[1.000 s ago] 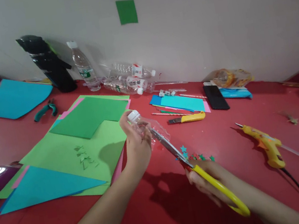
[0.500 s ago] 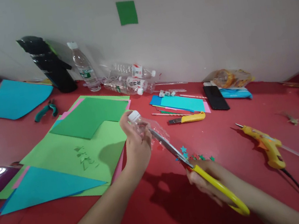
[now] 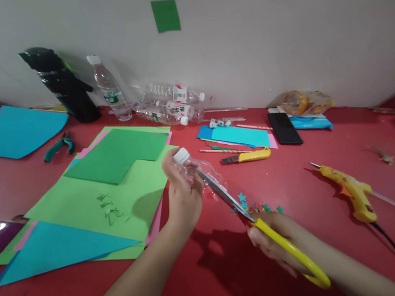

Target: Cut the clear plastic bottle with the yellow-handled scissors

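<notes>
My left hand (image 3: 184,190) is closed round a piece of clear plastic bottle (image 3: 207,171), whose white cap (image 3: 181,155) points up and away from me. In my right hand (image 3: 275,240) is a pair of scissors (image 3: 223,194) with yellow handles. The blades reach up and left, their tips at the plastic beside my left fingers; whether they are biting into it I cannot tell. Small paper stars (image 3: 243,198) in blue, red and green lie on the red table just behind my right hand.
Coloured paper sheets (image 3: 115,151) spread to the left, with pliers (image 3: 58,147) behind. Plastic bottles (image 3: 170,105) lie by the wall. A yellow utility knife (image 3: 247,156), a phone (image 3: 284,126) and a glue gun (image 3: 346,189) with a trailing cord are to the right.
My left hand and the bottle piece have shifted very slightly right and down. The scissors stay nearly in place, with the blades still at the plastic.
</notes>
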{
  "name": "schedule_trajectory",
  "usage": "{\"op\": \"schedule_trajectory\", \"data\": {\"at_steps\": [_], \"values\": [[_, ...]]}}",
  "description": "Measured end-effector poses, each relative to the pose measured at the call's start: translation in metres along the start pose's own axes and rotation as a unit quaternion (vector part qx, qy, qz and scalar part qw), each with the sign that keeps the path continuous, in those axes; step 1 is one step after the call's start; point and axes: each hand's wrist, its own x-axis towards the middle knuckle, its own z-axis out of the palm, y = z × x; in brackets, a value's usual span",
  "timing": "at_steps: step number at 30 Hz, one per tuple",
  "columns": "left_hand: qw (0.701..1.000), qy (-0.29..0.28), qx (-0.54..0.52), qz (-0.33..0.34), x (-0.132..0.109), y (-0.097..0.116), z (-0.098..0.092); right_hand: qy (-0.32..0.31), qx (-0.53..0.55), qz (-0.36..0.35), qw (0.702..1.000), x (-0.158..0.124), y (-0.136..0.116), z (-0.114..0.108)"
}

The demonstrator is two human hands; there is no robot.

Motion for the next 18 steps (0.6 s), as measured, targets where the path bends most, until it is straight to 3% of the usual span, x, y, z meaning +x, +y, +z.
{"op": "schedule_trajectory", "data": {"at_steps": [8, 12, 18], "values": [[0.999, -0.006, 0.023, 0.040, 0.000, -0.008, -0.002, -0.029, 0.035, 0.051, 0.998, -0.006, 0.001, -0.005], [0.996, -0.043, 0.070, 0.034, -0.004, -0.012, -0.002, 0.000, 0.048, 0.043, 0.998, -0.009, 0.010, -0.006], [0.995, -0.039, 0.070, 0.051, -0.005, -0.012, -0.002, -0.004, 0.049, 0.055, 0.997, -0.011, 0.011, -0.008]]}}
